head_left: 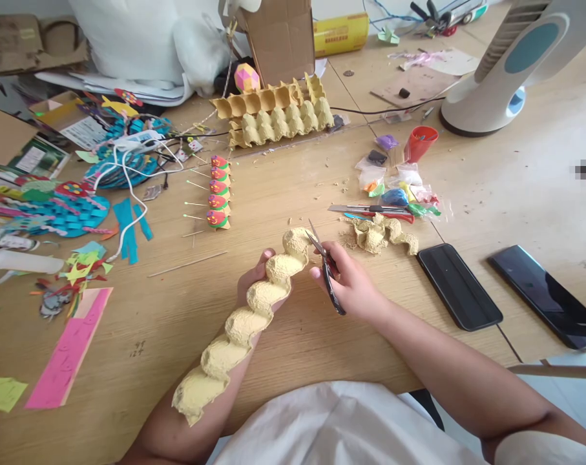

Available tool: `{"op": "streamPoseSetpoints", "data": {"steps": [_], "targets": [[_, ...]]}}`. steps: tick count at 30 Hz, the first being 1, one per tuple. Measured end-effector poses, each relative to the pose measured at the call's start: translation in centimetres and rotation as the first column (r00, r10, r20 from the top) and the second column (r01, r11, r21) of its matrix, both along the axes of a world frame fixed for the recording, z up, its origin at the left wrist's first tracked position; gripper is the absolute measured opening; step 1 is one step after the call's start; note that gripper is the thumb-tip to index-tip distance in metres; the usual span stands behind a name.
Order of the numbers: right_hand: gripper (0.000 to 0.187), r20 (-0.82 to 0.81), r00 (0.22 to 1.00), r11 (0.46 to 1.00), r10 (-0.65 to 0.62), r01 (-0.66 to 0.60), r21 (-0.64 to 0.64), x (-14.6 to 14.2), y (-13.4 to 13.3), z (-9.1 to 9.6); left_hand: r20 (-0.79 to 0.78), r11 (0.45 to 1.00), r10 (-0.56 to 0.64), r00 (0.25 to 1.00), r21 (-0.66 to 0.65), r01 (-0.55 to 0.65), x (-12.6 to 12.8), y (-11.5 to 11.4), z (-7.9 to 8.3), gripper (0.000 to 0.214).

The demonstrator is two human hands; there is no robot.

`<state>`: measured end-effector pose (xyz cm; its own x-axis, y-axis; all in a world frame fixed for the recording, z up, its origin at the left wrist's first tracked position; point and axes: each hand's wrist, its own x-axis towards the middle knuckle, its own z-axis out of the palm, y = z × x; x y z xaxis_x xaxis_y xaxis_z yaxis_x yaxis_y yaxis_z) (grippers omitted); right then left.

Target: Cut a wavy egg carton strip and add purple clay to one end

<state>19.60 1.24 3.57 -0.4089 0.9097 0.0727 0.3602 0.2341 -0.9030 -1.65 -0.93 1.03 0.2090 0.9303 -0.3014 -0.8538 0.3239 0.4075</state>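
Egg-carton strip in our grasp, we had it slanting from seven o'clock up to one o'clock, bumpy side up, above the near part of the table; our left hand was curled around it from underneath near the far end, probably so that the right-hand edge lay free for cutting; its long tail ran over our left forearm, which perhaps steadied it. Our right hand was closed around the handles of the scissors, whose parted blades pointed to eleven o'clock and met the far cup's edge; we could not tell whether they had bitten in. At three o'clock from that cup lay torn carton scraps, presumably dropped there to be out of the way; a cutter knife lay just beyond them, seemingly within easy reach; at eleven o'clock stood a painted strip, well apart from the blades, perhaps for safety; at twelve o'clock, the larger egg trays sat far back, which left us working room.
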Motion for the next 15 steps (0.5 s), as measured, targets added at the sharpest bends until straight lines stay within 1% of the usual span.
{"op": "streamPoseSetpoints", "data": {"steps": [4, 10, 15], "targets": [[0.036, -0.003, 1.000, 1.000, -0.001, 0.001, 0.010, 0.06, -0.02, 0.08, -0.004, 1.000, -0.019, 1.000, -0.001, 0.019, 0.09, 0.12, 0.17, 0.044], [0.036, -0.006, 1.000, 1.000, -0.022, 0.022, 0.013, 0.11, 0.08, -0.03, -0.024, 0.999, 0.013, 1.000, -0.044, -0.014, 0.33, 0.33, 0.76, 0.045], [0.038, -0.013, 0.999, 0.999, -0.046, 0.046, -0.029, 0.16, 0.23, -0.13, -0.045, 1.000, 0.003, 0.999, -0.010, -0.004, 0.32, 0.37, 0.56, 0.030]]}}
